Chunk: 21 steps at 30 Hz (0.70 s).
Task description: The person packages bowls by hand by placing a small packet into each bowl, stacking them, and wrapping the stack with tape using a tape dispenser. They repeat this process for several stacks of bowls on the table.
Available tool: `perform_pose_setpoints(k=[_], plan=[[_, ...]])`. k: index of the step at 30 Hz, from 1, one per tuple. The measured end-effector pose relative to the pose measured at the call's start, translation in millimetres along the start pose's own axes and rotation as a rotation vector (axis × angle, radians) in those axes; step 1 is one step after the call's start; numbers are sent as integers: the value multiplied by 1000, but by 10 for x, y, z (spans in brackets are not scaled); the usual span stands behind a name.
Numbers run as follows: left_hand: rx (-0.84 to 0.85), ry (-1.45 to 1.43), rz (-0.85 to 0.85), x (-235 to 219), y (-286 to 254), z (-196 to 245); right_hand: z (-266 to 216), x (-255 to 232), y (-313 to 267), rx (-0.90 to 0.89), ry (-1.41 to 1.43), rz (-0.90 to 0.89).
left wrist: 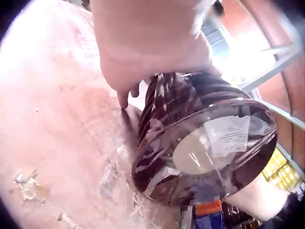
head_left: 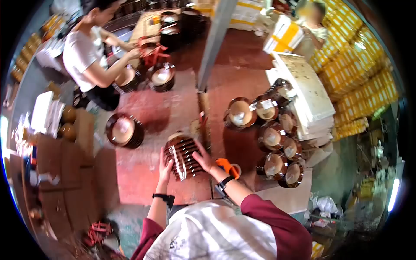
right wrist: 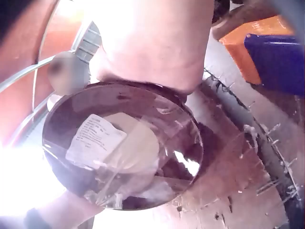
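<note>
A stack of glossy dark brown bowls (head_left: 184, 157) in clear plastic wrap is tipped on its side in front of me, rims in a row. My left hand (head_left: 166, 167) grips its left side, and my right hand (head_left: 203, 158) holds the right side. Through the wrap in the left wrist view, a printed white paper label (left wrist: 228, 136) lies inside the end bowl, over its pale round centre. In the right wrist view the same end bowl (right wrist: 178, 138) faces the camera, hiding most of the right hand's fingers behind it.
An orange tape dispenser (head_left: 227, 168) lies right of my right hand. Several wrapped bowl stacks (head_left: 273, 138) crowd the table's right side; another stack (head_left: 125, 130) stands left. A grey post (head_left: 215, 43) rises beyond. One person (head_left: 91, 56) works at far left, another holds a box (head_left: 284, 35).
</note>
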<state>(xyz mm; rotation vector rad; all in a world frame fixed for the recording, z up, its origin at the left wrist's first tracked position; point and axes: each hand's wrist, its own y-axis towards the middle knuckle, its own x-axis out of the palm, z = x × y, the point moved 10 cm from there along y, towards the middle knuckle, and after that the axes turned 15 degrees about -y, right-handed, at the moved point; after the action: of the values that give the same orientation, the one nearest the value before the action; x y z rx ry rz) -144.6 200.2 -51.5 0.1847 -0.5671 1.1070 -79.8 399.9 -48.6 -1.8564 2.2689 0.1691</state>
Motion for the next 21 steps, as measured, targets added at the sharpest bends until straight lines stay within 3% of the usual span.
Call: perform_pose_setpoints(k=[3, 5, 9, 13, 15, 17, 19, 20, 21], plan=[[61, -93, 9, 225, 32, 34, -39, -104, -33, 34, 29, -19], [93, -177, 62, 133, 62, -123, -47, -75, -35, 64, 108, -38], [44, -198, 107, 161, 114, -82, -33, -63, -39, 76, 66, -9], [-234, -242, 84, 121, 269, -107, 42, -37, -48, 184, 60, 92], [-352, -212, 72, 431, 342, 191, 221, 25, -62, 290, 155, 122], [-444, -247, 93, 534, 425, 257, -165, -227, 46, 336, 125, 178], [-484, -302, 13, 903, 562, 441, -701, -542, 172, 402, 72, 194], [-623, -371, 58, 924, 612, 363, -643, -620, 256, 421, 83, 162], [-717, -367, 67, 1244, 694, 514, -630, -730, 349, 441, 94, 128]])
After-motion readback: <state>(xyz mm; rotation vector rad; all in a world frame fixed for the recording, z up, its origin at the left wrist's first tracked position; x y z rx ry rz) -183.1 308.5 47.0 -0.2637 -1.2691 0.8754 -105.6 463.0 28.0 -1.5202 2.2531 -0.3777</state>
